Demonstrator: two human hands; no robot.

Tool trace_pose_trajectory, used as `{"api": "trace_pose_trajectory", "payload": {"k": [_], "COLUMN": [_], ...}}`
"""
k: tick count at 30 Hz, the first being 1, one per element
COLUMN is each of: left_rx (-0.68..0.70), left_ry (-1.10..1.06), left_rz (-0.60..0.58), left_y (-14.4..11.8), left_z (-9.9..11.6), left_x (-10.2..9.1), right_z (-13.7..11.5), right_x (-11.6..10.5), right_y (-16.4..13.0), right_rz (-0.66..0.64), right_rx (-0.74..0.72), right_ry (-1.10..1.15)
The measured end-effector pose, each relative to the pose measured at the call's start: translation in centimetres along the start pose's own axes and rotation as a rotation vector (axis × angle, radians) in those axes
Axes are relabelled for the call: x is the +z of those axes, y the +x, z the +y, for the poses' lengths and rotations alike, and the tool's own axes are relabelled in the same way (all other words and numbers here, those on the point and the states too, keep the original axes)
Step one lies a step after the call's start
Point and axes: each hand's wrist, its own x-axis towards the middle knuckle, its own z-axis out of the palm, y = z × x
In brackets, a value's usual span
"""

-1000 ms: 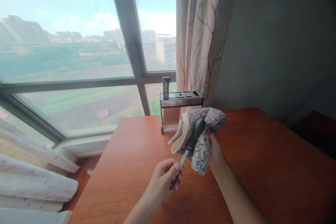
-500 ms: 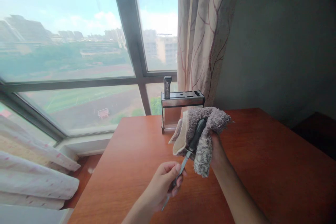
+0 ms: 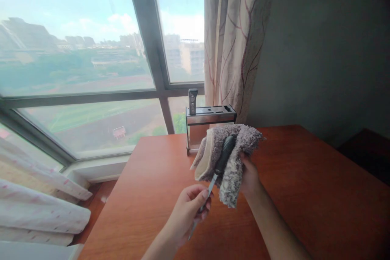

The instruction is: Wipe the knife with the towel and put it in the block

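A slim black-handled tool (image 3: 225,154) with a narrow metal shaft slants down toward me, its ribbed handle lying against a fluffy grey cloth (image 3: 230,187). I cannot tell whether the shaft is a blade or a rod. My left hand (image 3: 196,205) pinches the shaft between thumb and fingers, and the tip pokes out below. On the right, my right hand (image 3: 250,172) grips the cloth from behind, bunched around the handle; most of its fingers are hidden. Behind the cloth stands a metal knife rack (image 3: 210,115) with one dark-handled piece (image 3: 192,101) in its slot.
Everything is over a reddish-brown wooden table (image 3: 146,170). Large windows (image 3: 85,48) lie beyond it at the left, with a patterned curtain (image 3: 237,28) and a dark wall at the right. White fabric (image 3: 42,203) hangs at the lower left.
The cloth and the tool's handle have shifted slightly left. Both hands keep their holds, and the view has drifted a little.
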Motion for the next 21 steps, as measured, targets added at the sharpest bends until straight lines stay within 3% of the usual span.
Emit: {"api": "trace_pose_trajectory", "payload": {"k": [3,6,10,17,21], "left_rx": [0.036,0.059,0.094,0.113,0.101], "left_ry": [-0.028,-0.021,0.036,0.105,0.113], "left_rz": [0.015,0.043,0.078,0.01,-0.051], "left_y": [0.28,0.48,0.5,-0.16,-0.19], "left_z": [-0.14,-0.34,-0.46,-0.24,-0.35], "left_x": [-0.04,-0.06,0.01,0.24,0.18], "right_z": [0.54,0.94,0.99,0.94,0.61], "right_x": [-0.14,0.0,0.32,0.17,0.04], "right_y": [-0.08,-0.03,0.22,0.5,0.11], "right_rz": [-0.036,-0.053,0.042,0.16,0.058], "right_rx": [0.07,0.05,-0.031,-0.096,0.018], "right_ry": [0.045,-0.002,-0.071,-0.047,0.003]}}
